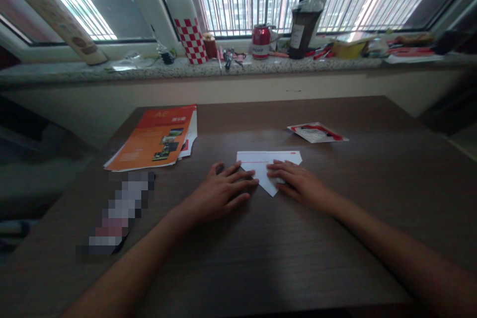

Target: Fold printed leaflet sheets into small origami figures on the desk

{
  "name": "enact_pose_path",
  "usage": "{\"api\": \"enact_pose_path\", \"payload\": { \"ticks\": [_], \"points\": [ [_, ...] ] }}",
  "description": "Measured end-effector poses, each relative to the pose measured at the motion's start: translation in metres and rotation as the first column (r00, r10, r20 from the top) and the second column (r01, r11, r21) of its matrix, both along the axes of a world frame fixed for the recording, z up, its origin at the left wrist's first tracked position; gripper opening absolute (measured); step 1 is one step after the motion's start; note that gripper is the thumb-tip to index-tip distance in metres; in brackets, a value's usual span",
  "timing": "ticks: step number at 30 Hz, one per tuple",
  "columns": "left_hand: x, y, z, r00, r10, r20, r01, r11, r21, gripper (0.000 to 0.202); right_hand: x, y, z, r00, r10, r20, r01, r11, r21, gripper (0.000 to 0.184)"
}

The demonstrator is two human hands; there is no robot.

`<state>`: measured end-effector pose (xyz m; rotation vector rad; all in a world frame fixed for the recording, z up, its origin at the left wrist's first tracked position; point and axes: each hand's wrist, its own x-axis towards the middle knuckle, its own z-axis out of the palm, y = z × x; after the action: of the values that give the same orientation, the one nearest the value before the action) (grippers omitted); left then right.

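Note:
A folded sheet of white paper (269,174) lies on the brown table (238,268), with a straight edge at the back and a point toward me. Thin red print crosses its upper part. My left hand (225,189) rests palm down at its left side, fingers spread and fingertips at the paper's left slanting edge. From the right, my right hand (298,184) lies flat with its fingers stretched over the paper's right part, covering some of it. Neither hand grips anything.
An orange booklet (160,134) on other papers lies at the back left, with a blurred-out phone-like object (121,211) nearer me. At the back right is a folded red-and-white paper (316,132). The windowsill (149,75) holds a checkered bottle (190,39), a red can (261,42) and a dark drink cup (302,30).

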<state>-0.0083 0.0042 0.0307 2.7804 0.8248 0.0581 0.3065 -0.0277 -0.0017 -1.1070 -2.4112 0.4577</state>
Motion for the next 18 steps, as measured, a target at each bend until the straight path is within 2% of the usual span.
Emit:
{"api": "enact_pose_path", "payload": {
  "ticks": [8, 11, 14, 18],
  "points": [
    [0.01, -0.006, -0.003, 1.0, 0.025, 0.015, -0.025, 0.999, 0.042, 0.044, 0.001, 0.001, -0.003, 1.0, -0.004, -0.016, 0.005, 1.0, 0.023, 0.035],
    [0.015, -0.007, -0.003, 0.999, 0.019, 0.034, -0.022, 0.995, 0.099, 0.04, 0.001, 0.001, -0.004, 1.0, -0.011, -0.025, 0.012, 0.999, 0.043, 0.035],
    [0.02, -0.011, -0.004, 0.997, -0.036, 0.069, 0.024, 0.986, 0.166, 0.038, 0.001, 0.001, -0.005, 0.999, -0.008, -0.037, 0.01, 0.999, 0.051, 0.035],
    [0.031, -0.023, -0.004, 0.984, -0.146, 0.097, 0.134, 0.984, 0.121, 0.052, 0.002, 0.001, -0.005, 0.998, -0.007, -0.064, 0.009, 1.0, 0.024, 0.036]
  ]
}}
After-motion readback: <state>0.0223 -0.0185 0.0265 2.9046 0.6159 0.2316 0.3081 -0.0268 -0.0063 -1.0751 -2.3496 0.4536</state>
